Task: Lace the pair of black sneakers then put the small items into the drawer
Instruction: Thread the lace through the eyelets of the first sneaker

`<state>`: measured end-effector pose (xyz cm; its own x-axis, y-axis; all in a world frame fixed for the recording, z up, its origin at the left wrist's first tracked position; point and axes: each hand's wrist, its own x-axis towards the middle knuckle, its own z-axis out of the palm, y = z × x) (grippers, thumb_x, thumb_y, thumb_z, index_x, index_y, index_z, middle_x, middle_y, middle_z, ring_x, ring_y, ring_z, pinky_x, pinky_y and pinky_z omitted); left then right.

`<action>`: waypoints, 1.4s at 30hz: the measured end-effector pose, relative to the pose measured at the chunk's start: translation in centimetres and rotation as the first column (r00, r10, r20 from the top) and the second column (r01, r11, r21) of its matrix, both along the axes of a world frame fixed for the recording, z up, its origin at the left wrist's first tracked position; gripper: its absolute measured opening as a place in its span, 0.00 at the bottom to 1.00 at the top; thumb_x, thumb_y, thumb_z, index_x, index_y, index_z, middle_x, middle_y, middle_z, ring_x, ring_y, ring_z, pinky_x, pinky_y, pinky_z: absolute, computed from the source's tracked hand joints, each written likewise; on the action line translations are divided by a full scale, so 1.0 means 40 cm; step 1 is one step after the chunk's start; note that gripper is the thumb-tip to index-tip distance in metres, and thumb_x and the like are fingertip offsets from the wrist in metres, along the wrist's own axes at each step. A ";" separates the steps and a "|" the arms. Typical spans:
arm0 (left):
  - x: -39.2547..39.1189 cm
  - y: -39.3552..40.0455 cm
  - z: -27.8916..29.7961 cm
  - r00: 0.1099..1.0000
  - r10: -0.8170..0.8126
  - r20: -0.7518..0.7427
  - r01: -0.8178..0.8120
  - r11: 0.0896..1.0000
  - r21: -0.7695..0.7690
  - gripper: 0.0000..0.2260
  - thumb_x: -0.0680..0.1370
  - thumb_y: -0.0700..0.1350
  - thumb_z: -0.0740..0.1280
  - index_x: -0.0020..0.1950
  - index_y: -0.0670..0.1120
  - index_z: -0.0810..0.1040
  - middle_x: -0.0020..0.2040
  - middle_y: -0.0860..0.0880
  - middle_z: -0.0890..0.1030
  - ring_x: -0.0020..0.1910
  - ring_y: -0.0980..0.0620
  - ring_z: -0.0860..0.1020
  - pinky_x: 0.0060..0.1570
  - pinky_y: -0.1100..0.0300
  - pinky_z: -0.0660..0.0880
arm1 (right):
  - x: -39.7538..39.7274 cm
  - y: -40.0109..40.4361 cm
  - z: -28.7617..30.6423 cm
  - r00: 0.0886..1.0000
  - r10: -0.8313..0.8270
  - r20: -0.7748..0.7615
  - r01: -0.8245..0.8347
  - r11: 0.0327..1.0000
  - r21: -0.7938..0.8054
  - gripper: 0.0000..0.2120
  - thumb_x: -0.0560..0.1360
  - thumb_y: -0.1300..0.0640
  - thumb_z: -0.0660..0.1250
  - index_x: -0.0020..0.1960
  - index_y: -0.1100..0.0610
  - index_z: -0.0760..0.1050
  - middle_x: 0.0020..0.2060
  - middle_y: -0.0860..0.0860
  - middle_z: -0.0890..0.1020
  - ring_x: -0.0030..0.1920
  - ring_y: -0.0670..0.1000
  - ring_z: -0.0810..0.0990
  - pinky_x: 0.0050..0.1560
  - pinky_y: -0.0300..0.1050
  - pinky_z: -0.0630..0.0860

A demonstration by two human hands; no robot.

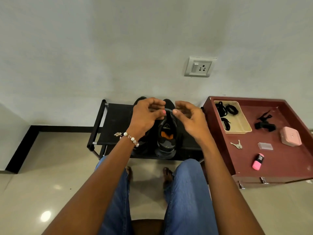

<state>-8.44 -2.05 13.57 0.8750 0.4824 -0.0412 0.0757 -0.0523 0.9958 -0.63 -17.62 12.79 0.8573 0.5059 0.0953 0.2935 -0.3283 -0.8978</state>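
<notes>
At the middle left of the frame a black shoe rack [116, 122] stands against the wall, and the pair of black sneakers [166, 141] sits on its top shelf, toes toward the wall. The left hand [145, 116], with a beaded bracelet [130, 138] at the wrist, is raised over the shoes with fingers curled and the thumb tip close to the forefinger. A thin dark lace [167, 109] seems to arc from it across to the right hand [189, 117], whose fingers are curled the same way; both look to be pinching an end, though the lace is too thin to be sure.

To the right stands a dark red cabinet [218, 133]. On its top, a beige tray [243, 128] holds coiled black laces, then come keys [236, 144], a black clip [264, 123], a clear small box [265, 146], a pink-and-black item [258, 162] and a pink case [290, 136].

The lacing step looks to be in hand, near the toe end of the right-hand sneaker. The next move likely calls for feeding a tip through an eyelet and evening the two ends. The small items and the drawer below, of which only the handles [241, 185] show, are not yet dealt with.
</notes>
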 end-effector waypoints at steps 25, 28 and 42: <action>0.194 0.026 -0.193 0.926 0.229 -0.302 -0.255 0.966 -0.050 0.05 0.78 0.38 0.68 0.45 0.46 0.81 0.46 0.45 0.83 0.44 0.51 0.83 0.48 0.59 0.81 | 0.183 0.038 -0.208 0.906 -0.277 -0.320 0.311 0.949 0.059 0.04 0.75 0.60 0.71 0.43 0.56 0.83 0.32 0.47 0.81 0.30 0.38 0.75 0.35 0.36 0.72; 0.239 0.040 -0.236 0.928 0.179 -0.326 -0.147 0.982 0.121 0.06 0.77 0.42 0.70 0.52 0.44 0.83 0.48 0.49 0.83 0.48 0.53 0.81 0.56 0.57 0.78 | 0.243 0.066 -0.266 0.871 -0.371 -0.322 0.389 0.921 -0.007 0.04 0.75 0.57 0.73 0.41 0.53 0.84 0.36 0.49 0.85 0.38 0.45 0.82 0.45 0.45 0.79; 0.313 0.034 -0.333 0.910 0.184 -0.372 -0.077 0.955 0.285 0.18 0.71 0.43 0.74 0.60 0.41 0.81 0.53 0.45 0.83 0.53 0.50 0.81 0.54 0.56 0.79 | 0.323 0.187 -0.372 0.980 -0.182 -0.082 0.165 0.969 -0.184 0.03 0.73 0.61 0.73 0.47 0.58 0.84 0.41 0.50 0.85 0.44 0.46 0.82 0.49 0.38 0.78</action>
